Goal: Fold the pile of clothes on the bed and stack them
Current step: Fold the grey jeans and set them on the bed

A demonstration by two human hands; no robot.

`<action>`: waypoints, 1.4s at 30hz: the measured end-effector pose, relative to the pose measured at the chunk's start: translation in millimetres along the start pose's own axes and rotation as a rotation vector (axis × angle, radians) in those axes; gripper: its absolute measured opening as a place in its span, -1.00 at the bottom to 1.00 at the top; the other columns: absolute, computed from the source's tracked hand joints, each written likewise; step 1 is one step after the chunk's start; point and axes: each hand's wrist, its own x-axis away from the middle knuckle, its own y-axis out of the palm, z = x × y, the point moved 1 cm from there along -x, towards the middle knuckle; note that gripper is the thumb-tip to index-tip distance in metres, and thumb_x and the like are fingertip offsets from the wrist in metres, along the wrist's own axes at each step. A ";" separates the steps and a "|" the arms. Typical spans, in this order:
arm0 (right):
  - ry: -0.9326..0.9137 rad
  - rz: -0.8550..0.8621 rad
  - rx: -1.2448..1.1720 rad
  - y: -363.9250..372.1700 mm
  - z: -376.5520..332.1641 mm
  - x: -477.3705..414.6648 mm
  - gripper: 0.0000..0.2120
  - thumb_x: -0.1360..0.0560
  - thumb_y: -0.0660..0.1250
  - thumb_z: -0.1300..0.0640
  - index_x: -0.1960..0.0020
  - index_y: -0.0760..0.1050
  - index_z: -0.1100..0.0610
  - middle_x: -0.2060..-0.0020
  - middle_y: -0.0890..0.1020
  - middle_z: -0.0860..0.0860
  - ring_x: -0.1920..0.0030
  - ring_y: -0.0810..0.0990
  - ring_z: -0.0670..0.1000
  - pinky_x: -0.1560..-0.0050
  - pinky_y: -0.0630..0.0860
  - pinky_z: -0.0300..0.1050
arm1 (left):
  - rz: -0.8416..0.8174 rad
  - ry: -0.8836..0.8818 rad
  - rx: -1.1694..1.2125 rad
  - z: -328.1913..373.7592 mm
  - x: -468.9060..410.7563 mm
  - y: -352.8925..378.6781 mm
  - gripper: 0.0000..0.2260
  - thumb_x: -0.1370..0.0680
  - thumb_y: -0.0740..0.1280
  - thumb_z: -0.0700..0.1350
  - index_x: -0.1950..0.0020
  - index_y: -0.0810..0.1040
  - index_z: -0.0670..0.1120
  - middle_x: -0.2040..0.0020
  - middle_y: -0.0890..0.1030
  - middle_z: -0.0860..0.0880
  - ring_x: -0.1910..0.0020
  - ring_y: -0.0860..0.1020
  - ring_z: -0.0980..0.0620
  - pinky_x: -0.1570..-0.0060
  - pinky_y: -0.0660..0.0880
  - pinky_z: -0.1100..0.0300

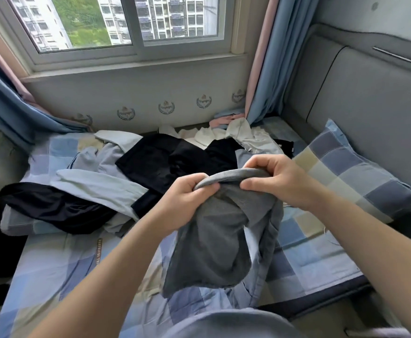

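Over on the left of the bed, a black garment lies crumpled on the checked sheet, with a pale blue shirt sprawled beside it and partly over it. Moving along, more black clothes sit in the middle of the pile, up near the wall under the window, and white pieces are bunched behind them toward the curtain. Now to the action, centre frame: the left hand is closed on the top edge of a grey garment, thumb and fingers pinching the fabric. Just beside it, the right hand grips the same edge, fingers curled over the band. The two hands sit close together, the band stretched between them, and the grey garment hangs down from them, held above the sheet, in front of the pile. Further right, a checked pillow leans against the grey padded headboard.
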 end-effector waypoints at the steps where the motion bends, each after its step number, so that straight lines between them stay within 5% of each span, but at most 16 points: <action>1: 0.006 -0.017 0.020 -1.4 4.5 -0.5 -0.94 -0.48 0.49 0.25 0.10 0.62 0.15 0.24 0.62 0.00 0.19 0.57 -0.07 0.14 0.51 -0.23 | -0.009 -0.017 0.057 8.7 -0.9 -3.1 -0.81 -0.59 0.36 -0.05 0.20 0.59 -0.08 0.25 0.52 -0.02 0.22 0.45 0.06 0.21 0.41 0.15; 7: -0.040 0.079 0.378 25.3 70.5 -2.7 -0.92 -0.36 0.29 0.16 0.29 0.42 0.11 0.44 0.45 -0.04 0.39 0.36 -0.08 0.35 0.32 -0.08 | -0.089 -0.056 0.142 31.5 1.6 -8.2 -0.77 -0.60 0.35 -0.04 0.15 0.62 -0.17 0.23 0.58 -0.06 0.24 0.52 0.06 0.22 0.48 0.26; 11: 0.274 0.240 0.469 42.2 139.2 -2.0 -0.85 -0.46 0.28 0.26 0.28 0.44 0.13 0.40 0.53 0.05 0.33 0.48 0.09 0.31 0.38 0.03 | 0.003 -0.095 0.268 28.4 11.4 -20.0 -0.54 -0.56 0.34 0.01 -0.03 0.47 -0.45 0.12 0.53 -0.21 0.18 0.49 -0.07 0.20 0.49 0.16; 15: 0.438 0.320 0.430 36.1 173.1 6.8 -0.76 -0.53 0.29 0.25 0.28 0.46 0.03 0.36 0.56 0.01 0.27 0.51 0.12 0.37 0.34 -0.17 | 0.201 -0.102 0.335 23.1 14.5 -45.1 -0.70 -0.57 0.37 -0.01 0.01 0.59 -0.27 0.15 0.58 -0.19 0.20 0.55 -0.04 0.20 0.53 0.14; 19: 0.372 0.207 0.244 20.0 150.0 5.2 -0.86 -0.53 0.44 0.16 0.10 0.47 0.10 0.26 0.59 0.02 0.20 0.55 0.06 0.17 0.46 0.02 | 0.564 -0.164 0.084 -6.3 8.3 -76.0 -0.68 -0.65 0.32 0.00 0.09 0.62 -0.25 0.16 0.61 -0.13 0.14 0.54 -0.05 0.07 0.49 0.04; 21: 0.275 0.145 0.096 12.3 118.9 4.9 -0.67 -0.50 0.46 -0.01 0.05 0.50 0.26 0.25 0.57 0.12 0.18 0.50 0.07 0.14 0.42 0.04 | 0.624 -0.164 -0.267 -21.9 5.4 -82.8 -0.65 -0.61 0.30 0.15 -0.04 0.64 -0.13 -0.02 0.65 -0.06 -0.08 0.57 -0.01 -0.14 0.49 0.05; 24: 0.176 0.065 -0.013 4.7 54.6 3.7 -0.63 -0.59 0.38 -0.03 0.01 0.55 0.32 0.18 0.60 0.28 0.12 0.53 0.08 0.06 0.43 0.07 | 0.367 -0.043 -0.588 -28.4 3.4 -64.2 -0.26 -0.37 0.27 0.40 -0.49 0.41 0.10 -0.53 0.34 -0.07 -0.56 0.19 -0.03 -0.55 0.13 0.01; 26: 0.097 -0.001 0.047 5.9 12.7 -1.6 -0.79 -0.63 0.33 0.15 0.04 0.60 0.29 0.12 0.63 0.32 0.13 0.57 0.05 0.05 0.49 0.02 | 0.094 0.037 -0.544 -21.8 2.2 -32.7 -0.27 -0.33 0.32 0.40 -0.49 0.29 0.29 -0.60 0.21 0.06 -0.61 0.02 0.07 -0.56 0.02 0.09; 28: 0.031 -0.038 0.124 11.4 -19.4 -8.0 -0.84 -0.60 0.33 0.23 0.09 0.65 0.20 0.16 0.68 0.18 0.15 0.61 -0.02 0.06 0.55 -0.07 | -0.066 0.065 -0.324 -15.1 -0.2 -7.6 -0.47 -0.41 0.40 0.24 -0.36 0.41 0.30 -0.46 0.45 0.10 -0.53 0.28 0.09 -0.48 0.25 0.09; 30: 0.011 -0.006 0.131 9.7 -34.9 -15.6 -0.86 -0.58 0.35 0.25 0.11 0.66 0.17 0.20 0.70 0.08 0.17 0.63 -0.04 0.06 0.56 -0.09 | -0.086 0.052 -0.080 -10.5 -2.7 2.5 -0.81 -0.51 0.45 -0.01 -0.11 0.62 0.06 -0.03 0.67 0.07 -0.06 0.60 0.12 -0.08 0.51 0.16; 32: 0.042 0.032 0.102 1.1 -35.7 -19.0 -0.93 -0.55 0.39 0.25 0.10 0.64 0.18 0.24 0.69 0.06 0.21 0.61 -0.06 0.11 0.53 -0.11 | -0.004 0.040 -0.030 -4.0 -2.9 -2.9 -0.89 -0.54 0.41 -0.02 0.10 0.64 -0.05 0.22 0.59 0.04 0.21 0.49 0.10 0.19 0.42 0.19; 36: 0.086 -0.069 0.190 -5.1 -14.0 -15.5 -0.96 -0.56 0.42 0.16 0.08 0.61 0.11 0.19 0.69 0.14 0.21 0.58 -0.02 0.12 0.52 -0.06 | 0.057 -0.066 0.188 9.8 3.2 -16.8 -0.71 -0.55 0.35 0.06 0.23 0.59 -0.13 0.28 0.50 -0.08 0.27 0.42 -0.02 0.28 0.35 0.11; 40: 0.035 -0.109 0.120 21.0 19.5 -11.9 -0.83 -0.55 0.31 0.35 0.15 0.57 0.14 0.34 0.57 -0.03 0.29 0.46 -0.08 0.27 0.40 -0.16 | 0.091 -0.186 0.376 20.9 6.3 -23.3 -0.71 -0.64 0.28 -0.06 -0.02 0.69 -0.25 0.10 0.67 -0.21 0.13 0.62 -0.10 0.08 0.53 0.09; 42: 0.054 -0.126 0.071 37.4 41.9 -11.5 -0.91 -0.45 0.29 0.28 0.14 0.57 0.15 0.32 0.52 -0.08 0.27 0.43 -0.07 0.27 0.36 -0.14 | 0.125 -0.213 0.385 22.0 8.9 -25.0 -0.71 -0.63 0.28 -0.04 0.02 0.70 -0.23 0.11 0.69 -0.20 0.16 0.65 -0.08 0.12 0.58 0.14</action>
